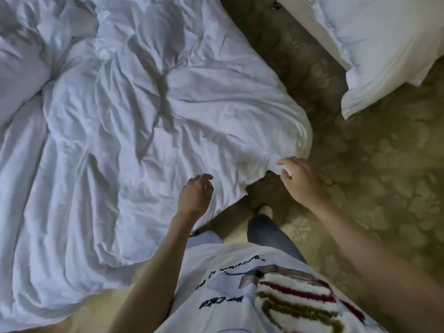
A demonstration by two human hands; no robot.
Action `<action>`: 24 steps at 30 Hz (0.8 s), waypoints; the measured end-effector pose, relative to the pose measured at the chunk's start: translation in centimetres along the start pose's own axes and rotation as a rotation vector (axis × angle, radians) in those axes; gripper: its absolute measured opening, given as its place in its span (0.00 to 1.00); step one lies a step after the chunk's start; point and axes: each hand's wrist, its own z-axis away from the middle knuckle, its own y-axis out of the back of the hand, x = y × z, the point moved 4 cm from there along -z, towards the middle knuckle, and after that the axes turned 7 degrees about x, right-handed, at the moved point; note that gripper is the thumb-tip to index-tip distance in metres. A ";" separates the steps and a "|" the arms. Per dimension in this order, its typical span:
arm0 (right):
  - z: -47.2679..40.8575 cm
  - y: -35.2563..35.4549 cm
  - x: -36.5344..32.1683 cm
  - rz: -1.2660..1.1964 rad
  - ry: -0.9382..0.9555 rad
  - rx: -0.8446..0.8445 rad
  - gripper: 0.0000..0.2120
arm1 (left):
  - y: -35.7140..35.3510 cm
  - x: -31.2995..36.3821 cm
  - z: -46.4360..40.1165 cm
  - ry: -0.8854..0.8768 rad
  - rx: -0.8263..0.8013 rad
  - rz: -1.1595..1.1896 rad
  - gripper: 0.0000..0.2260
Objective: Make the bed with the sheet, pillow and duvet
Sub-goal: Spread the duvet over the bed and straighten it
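A crumpled white duvet (pixel 134 111) lies spread over the patterned carpet and fills the left and middle of the view. My left hand (pixel 195 195) hovers just above its near edge with loosely curled fingers and holds nothing. My right hand (pixel 299 180) reaches down at the duvet's near right corner, fingers spread and relaxed, fingertips at or just off the fabric. A second white bedding piece, pillow-like with a flat hem (pixel 384 49), lies at the top right.
Gold and brown floral carpet (pixel 384 176) covers the floor between the two white pieces and to the right. My own leg and foot (pixel 264 212) stand just by the duvet's near corner.
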 end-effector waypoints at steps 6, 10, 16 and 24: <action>-4.9 4.1 8.1 0.003 0.043 -0.075 0.10 | -4.9 8.0 -3.3 0.093 0.066 0.071 0.13; -9.3 5.3 11.8 0.039 0.053 -0.148 0.12 | -6.9 11.1 -6.9 0.168 0.068 0.105 0.14; -17.4 3.8 16.4 0.191 0.132 -0.366 0.20 | -11.7 14.3 -13.9 0.386 0.065 0.235 0.21; -25.2 0.2 20.9 0.414 0.275 -0.650 0.30 | -18.3 17.3 -19.8 0.809 -0.008 0.428 0.36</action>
